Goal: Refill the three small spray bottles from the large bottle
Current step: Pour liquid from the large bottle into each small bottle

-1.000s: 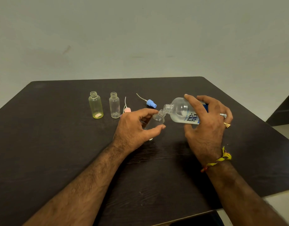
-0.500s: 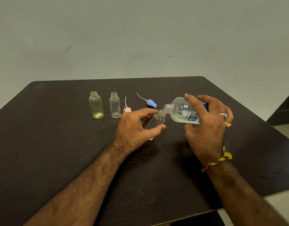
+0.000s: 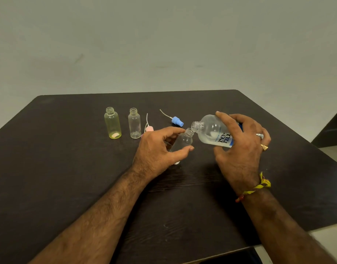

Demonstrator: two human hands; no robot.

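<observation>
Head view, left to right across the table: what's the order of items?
Yellow-tinted bottle → clear bottle → pink spray cap → left hand → blue spray cap → small bottle it holds → large bottle → right hand.

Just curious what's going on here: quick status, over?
Left hand holds small clear bottle, tilted. Right hand grips large bottle, tipped, neck to neck. Yellow bottle and second clear bottle waiting, uncapped. Nothing in the way.
</observation>
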